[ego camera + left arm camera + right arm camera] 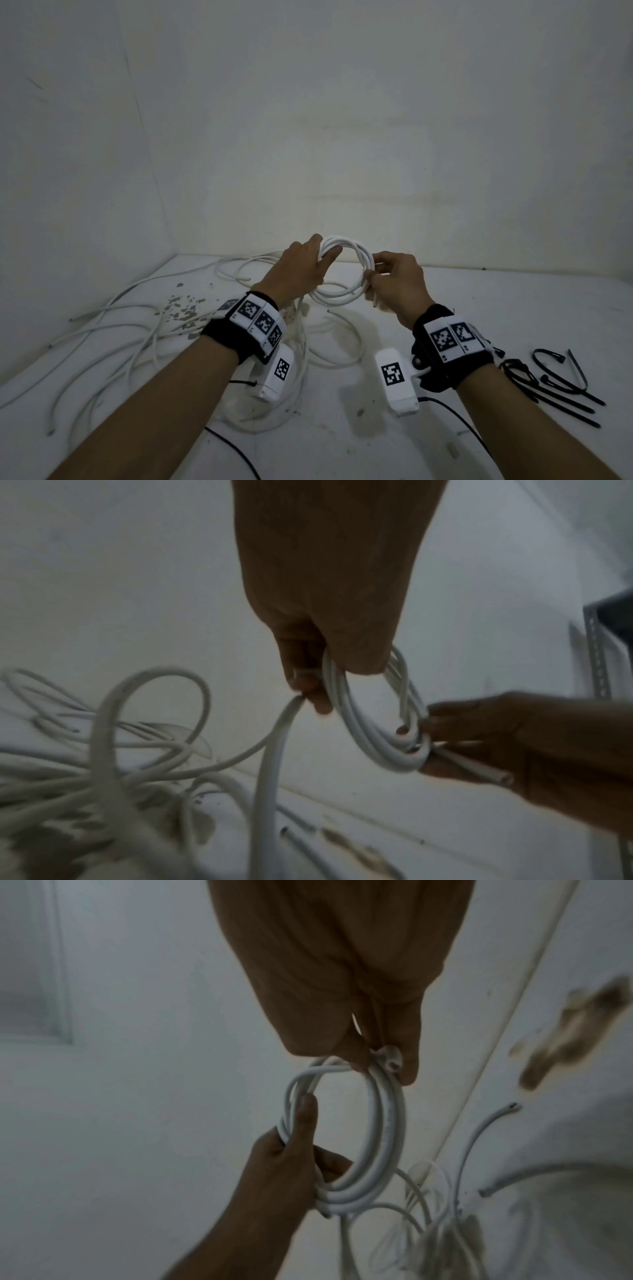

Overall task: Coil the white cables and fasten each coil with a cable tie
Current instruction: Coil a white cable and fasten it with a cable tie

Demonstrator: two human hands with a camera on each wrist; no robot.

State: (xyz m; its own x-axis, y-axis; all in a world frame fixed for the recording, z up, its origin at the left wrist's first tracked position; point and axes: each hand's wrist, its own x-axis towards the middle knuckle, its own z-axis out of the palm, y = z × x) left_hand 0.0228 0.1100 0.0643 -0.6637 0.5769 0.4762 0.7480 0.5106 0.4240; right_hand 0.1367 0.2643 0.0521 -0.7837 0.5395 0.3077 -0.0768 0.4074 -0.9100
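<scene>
Held up at centre of the head view: a white cable coil [342,270], several turns, above the table [445,342]. Left hand [301,270] wrapped around the left side of the ring; right hand [397,284] pinching the right side, with a cut cable end [392,1065] beside the fingertips. Probably light but stiff and springy, likely to open if released. Best to grip across all turns together. Loose white cables [137,329] at lower left; black cable ties [561,380] at lower right, untouched.
</scene>
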